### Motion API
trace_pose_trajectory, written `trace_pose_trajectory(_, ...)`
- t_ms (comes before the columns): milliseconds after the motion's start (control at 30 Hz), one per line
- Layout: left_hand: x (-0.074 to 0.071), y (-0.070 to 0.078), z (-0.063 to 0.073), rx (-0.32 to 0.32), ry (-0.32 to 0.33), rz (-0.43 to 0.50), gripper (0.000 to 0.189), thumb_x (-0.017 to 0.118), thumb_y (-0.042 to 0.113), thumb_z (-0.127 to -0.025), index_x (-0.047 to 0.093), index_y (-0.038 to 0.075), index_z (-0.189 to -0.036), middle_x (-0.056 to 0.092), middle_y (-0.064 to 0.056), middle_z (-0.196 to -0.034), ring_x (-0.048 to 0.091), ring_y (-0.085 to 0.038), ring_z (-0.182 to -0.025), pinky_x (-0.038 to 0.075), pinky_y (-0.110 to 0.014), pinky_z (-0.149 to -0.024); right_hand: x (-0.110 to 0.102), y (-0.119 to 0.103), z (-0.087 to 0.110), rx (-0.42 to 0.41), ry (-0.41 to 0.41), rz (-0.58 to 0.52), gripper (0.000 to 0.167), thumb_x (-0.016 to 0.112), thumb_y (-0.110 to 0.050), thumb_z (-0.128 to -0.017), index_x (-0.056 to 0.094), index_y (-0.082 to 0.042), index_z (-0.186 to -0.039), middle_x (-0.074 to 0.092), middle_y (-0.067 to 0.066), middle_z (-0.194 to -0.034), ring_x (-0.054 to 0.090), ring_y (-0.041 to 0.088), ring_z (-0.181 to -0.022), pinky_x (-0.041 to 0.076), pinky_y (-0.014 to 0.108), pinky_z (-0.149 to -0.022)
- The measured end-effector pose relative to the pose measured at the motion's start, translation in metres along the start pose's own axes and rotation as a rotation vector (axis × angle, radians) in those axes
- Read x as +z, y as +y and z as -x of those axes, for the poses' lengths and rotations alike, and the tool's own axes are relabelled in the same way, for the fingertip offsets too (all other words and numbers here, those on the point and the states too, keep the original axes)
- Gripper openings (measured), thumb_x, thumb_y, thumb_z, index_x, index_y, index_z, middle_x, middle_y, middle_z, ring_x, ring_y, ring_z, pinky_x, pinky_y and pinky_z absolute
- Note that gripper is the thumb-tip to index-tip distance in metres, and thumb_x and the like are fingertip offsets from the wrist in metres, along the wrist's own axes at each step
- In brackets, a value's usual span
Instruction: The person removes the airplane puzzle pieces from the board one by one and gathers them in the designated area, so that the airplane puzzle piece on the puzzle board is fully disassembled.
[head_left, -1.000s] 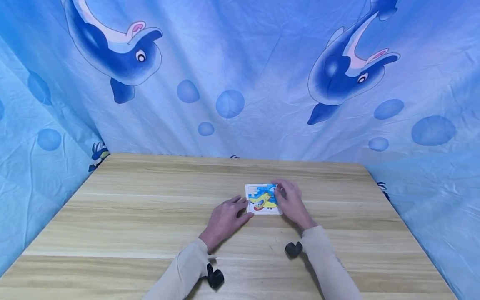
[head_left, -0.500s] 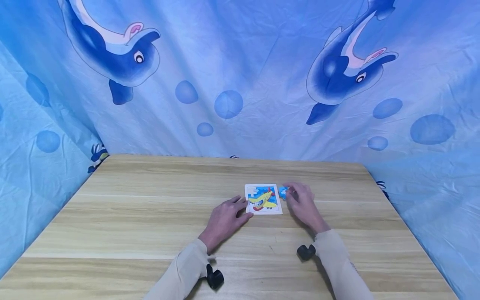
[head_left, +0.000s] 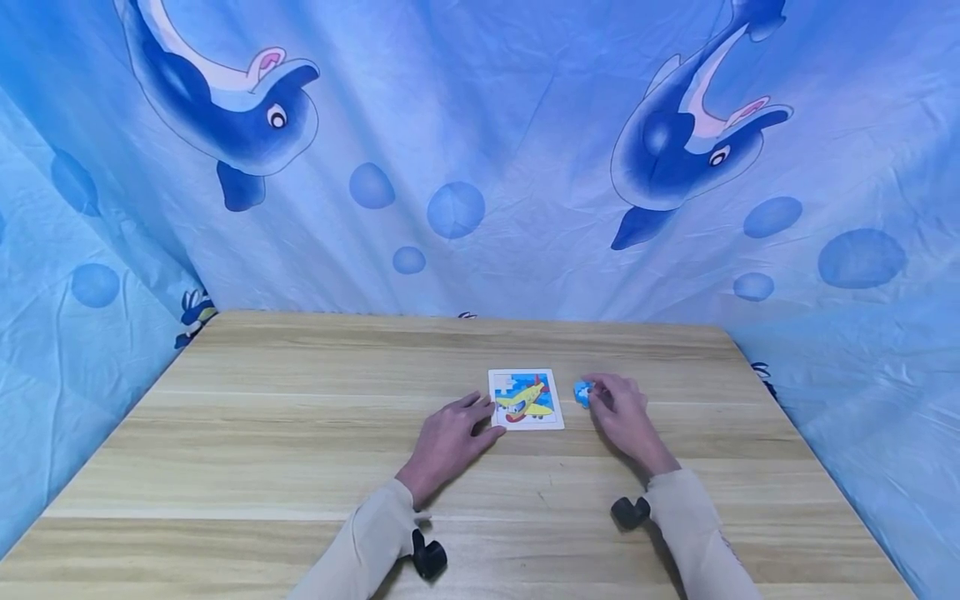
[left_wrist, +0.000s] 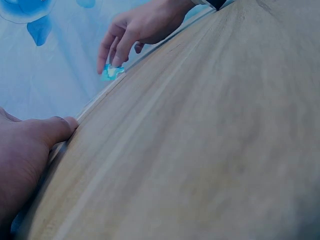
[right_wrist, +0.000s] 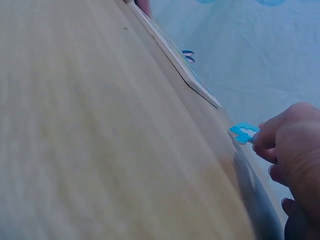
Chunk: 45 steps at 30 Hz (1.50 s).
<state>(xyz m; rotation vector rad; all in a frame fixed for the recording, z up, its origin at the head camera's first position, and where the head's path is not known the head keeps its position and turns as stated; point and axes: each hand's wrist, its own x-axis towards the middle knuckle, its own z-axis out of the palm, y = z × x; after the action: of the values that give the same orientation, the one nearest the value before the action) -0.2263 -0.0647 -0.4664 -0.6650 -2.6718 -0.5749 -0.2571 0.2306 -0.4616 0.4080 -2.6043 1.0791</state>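
A white-framed jigsaw puzzle (head_left: 525,423) with a yellow airplane on blue lies flat near the middle of the table. Pale shapes show in its upper left part. My left hand (head_left: 452,442) rests at its left side, thumb by the lower left corner and fingers on the left edge. To the right of the frame, my right hand (head_left: 624,417) pinches a blue and white puzzle piece (head_left: 582,393) between thumb and fingers. In the right wrist view, the puzzle piece (right_wrist: 243,133) is held just off the frame's corner, slightly tilted; the fingers cover its far end.
The wood-grain table (head_left: 300,467) spreads around both hands. Behind it and at both sides hangs a blue cloth (head_left: 525,250) printed with dolphins and bubbles. A black wrist camera (head_left: 429,556) hangs under the left sleeve, and another camera (head_left: 630,512) under the right.
My right hand has moved off the puzzle to the right, carrying the blue piece away from the frame's upper right corner. The airplane's red tail is now uncovered. My left hand has stayed put.
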Motion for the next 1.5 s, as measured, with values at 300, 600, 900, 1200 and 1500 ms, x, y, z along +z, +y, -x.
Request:
trace_pose_trajectory(300,-0.0001,-0.0002,0.0015,-0.002,0.007,0.008,0.046,0.061,0.052,-0.090,0.069,0.018,-0.120,0.065,-0.003,-0.123,0.059,-0.024,-0.119,0.052,-0.042,-0.091,-0.0009,0.0025,0.0020,0.011,-0.013,0.050,0.026,0.062,-0.005,-0.090,0.065,-0.005,-0.116,0.062,0.006,-0.093,0.045,0.030,-0.098,0.026,0.047,-0.084)
trace_pose_trajectory(600,0.0004,0.0004,0.0015,0.001,0.014,0.012,0.045,0.062,0.051,-0.089,0.069,0.018,-0.119,0.065,-0.003,-0.124,0.058,-0.024,-0.119,0.052,-0.043,-0.091,-0.0005,0.0024,0.0026,0.036,-0.033,0.092,0.026,0.059,-0.005,-0.092,0.063,-0.004,-0.118,0.060,0.013,-0.106,0.042,0.034,-0.104,0.027,0.051,-0.085)
trace_pose_trajectory(900,-0.0006,0.0014,0.0020,-0.006,0.003,0.013,0.045,0.062,0.051,-0.089,0.069,0.018,-0.120,0.065,-0.002,-0.124,0.058,-0.024,-0.120,0.052,-0.043,-0.092,0.0007,0.0029,0.0032,0.040,-0.028,0.125,0.023,0.059,-0.008,-0.093,0.065,-0.006,-0.115,0.060,0.013,-0.105,0.042,0.033,-0.102,0.029,0.048,-0.082)
trace_pose_trajectory(1200,-0.0003,0.0009,0.0015,-0.010,0.002,0.018,0.045,0.062,0.051,-0.090,0.069,0.018,-0.120,0.065,-0.002,-0.124,0.057,-0.024,-0.120,0.051,-0.043,-0.092,0.0012,0.0032,0.0029,0.028,-0.027,0.119,0.023,0.057,-0.006,-0.093,0.065,-0.006,-0.115,0.060,0.014,-0.106,0.041,0.032,-0.101,0.028,0.047,-0.081)
trace_pose_trajectory(1500,-0.0003,0.0008,0.0011,-0.003,0.003,0.012,0.046,0.063,0.050,-0.089,0.069,0.018,-0.120,0.065,-0.004,-0.124,0.058,-0.025,-0.119,0.052,-0.044,-0.091,0.0017,0.0080,0.0013,-0.013,0.037,0.079,0.025,0.058,-0.002,-0.091,0.063,-0.003,-0.115,0.058,0.010,-0.093,0.044,0.029,-0.091,0.030,0.041,-0.078)
